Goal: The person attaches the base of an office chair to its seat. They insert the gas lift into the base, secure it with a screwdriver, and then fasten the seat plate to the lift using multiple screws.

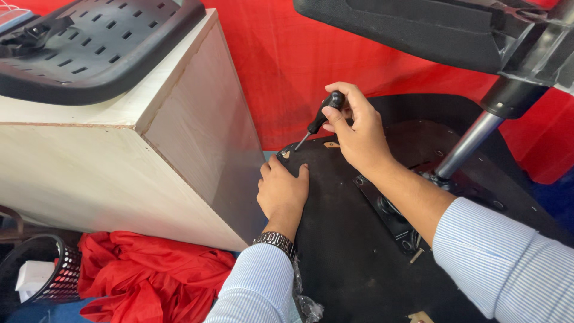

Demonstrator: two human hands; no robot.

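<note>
On the upturned black seat base [353,251] my left hand [282,191] lies flat, fingers spread at its edge. Above it my right hand [357,128] grips a black-handled screwdriver [320,119] — fingers curled tight — tip down at the rim.

Matt black board, metal fittings, pale wood and red cloth

The chair seat underside [353,239] looks like matt, slightly rough black board, with a dull black metal plate [391,215] and a smooth, shiny metal column [469,143]. The screwdriver [320,119] has a glossy black plastic handle. The wooden box [137,149] is pale and smooth; the red cloth [143,275] lies wrinkled.
</note>
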